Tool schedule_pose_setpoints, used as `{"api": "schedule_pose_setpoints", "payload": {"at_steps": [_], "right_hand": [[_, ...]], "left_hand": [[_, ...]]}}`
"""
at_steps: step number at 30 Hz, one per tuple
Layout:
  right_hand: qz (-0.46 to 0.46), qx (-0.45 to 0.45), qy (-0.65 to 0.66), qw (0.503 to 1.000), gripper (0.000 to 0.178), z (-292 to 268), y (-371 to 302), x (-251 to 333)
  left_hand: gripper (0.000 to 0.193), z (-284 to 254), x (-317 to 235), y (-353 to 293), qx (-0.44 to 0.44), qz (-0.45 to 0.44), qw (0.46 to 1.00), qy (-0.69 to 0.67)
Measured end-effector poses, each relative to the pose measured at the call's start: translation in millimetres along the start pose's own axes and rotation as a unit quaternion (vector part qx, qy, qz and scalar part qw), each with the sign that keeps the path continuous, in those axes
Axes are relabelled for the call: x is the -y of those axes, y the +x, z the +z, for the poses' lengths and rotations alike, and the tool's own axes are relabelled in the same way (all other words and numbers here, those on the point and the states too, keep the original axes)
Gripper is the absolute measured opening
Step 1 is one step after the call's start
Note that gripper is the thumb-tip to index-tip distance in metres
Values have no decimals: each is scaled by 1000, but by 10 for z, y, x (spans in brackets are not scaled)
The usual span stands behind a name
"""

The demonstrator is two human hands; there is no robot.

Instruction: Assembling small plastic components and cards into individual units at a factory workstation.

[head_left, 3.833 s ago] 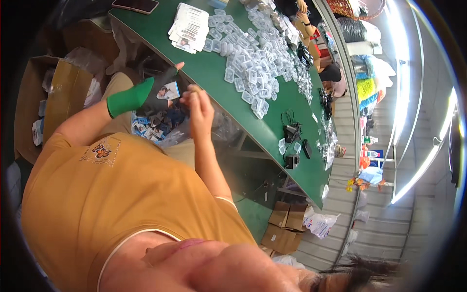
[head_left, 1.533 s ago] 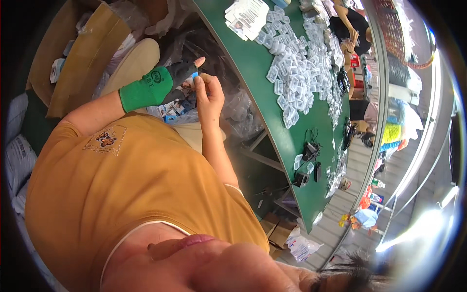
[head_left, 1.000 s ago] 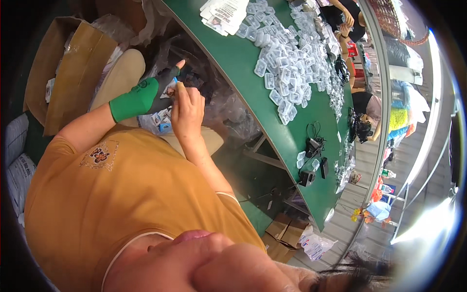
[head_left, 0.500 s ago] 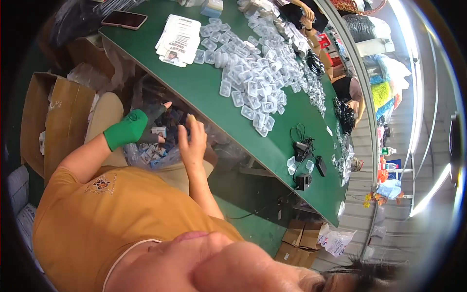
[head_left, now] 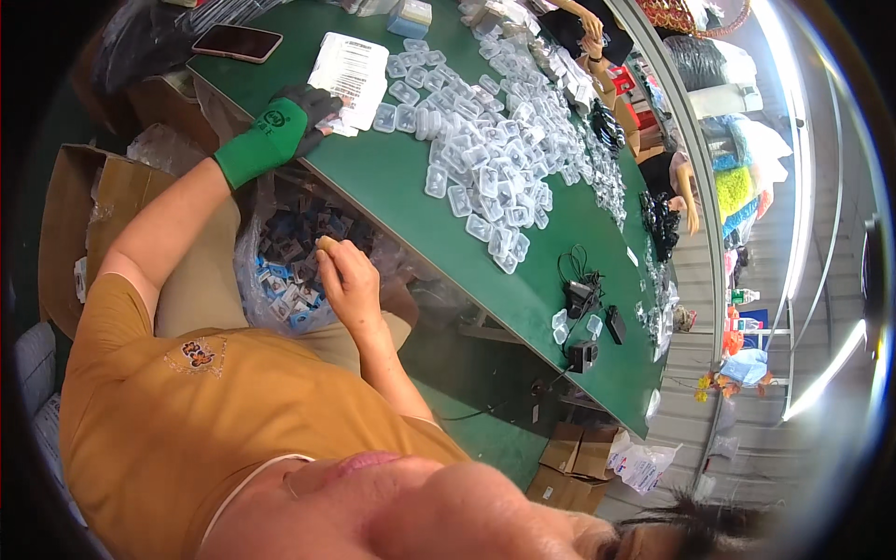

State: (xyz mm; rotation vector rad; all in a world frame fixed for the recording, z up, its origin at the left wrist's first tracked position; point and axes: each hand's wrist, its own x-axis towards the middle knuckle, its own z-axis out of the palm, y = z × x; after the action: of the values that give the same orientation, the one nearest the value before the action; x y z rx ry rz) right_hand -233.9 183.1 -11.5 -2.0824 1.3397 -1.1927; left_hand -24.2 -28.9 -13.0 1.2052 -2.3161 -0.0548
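Note:
My left hand (head_left: 285,126), in a green and dark grey glove with bare fingertips, reaches over the table's near edge. Its fingers and thumb close round the near corner of a stack of white printed cards (head_left: 350,75). My bare right hand (head_left: 353,285) hovers over my lap, fingers curled and pressed together; what they hold, if anything, I cannot make out. Below it, an open clear plastic bag (head_left: 245,266) contains many small blue, white and dark packets (head_left: 289,280). To the right of the cards, small clear plastic boxes (head_left: 485,168) lie in a large heap on the table.
The green table (head_left: 411,201) slants away to the right. A phone (head_left: 238,42) lies at its left corner; black adapters and cables (head_left: 583,294) lie toward its right end. A cardboard box (head_left: 117,219) stands at my left. Another person's hand (head_left: 590,33) shows across the table.
My left hand has risen from the bag to the card stack on the table, uncovering the packets. My right hand has lowered slightly to the left and its fingers have curled in.

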Motion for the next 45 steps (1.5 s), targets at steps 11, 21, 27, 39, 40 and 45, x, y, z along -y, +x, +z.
{"api": "schedule_pose_setpoints", "payload": {"at_steps": [11,21,27,39,40,45], "right_hand": [[-35,-12,-3,999,14,-50,76,169],[236,-15,341,910,28,-535,167,37],[215,-73,355,907,24,-323,-61,125],[-5,-74,-36,997,22,-682,286,-141],[-9,-96,-138,986,30,-755,392,-277],[23,-13,-364,931,65,-669,497,-603]], "left_hand": [[63,-118,-11,7,-93,30,994,41],[27,-623,-963,-753,172,-58,799,-574],[72,-556,-1375,-1003,-78,144,980,-113],[52,-67,-1101,-1350,21,-102,902,-418],[52,-52,-1109,-1316,21,-104,901,-420],[67,-6,-1140,-1321,63,-288,780,-552]]}}
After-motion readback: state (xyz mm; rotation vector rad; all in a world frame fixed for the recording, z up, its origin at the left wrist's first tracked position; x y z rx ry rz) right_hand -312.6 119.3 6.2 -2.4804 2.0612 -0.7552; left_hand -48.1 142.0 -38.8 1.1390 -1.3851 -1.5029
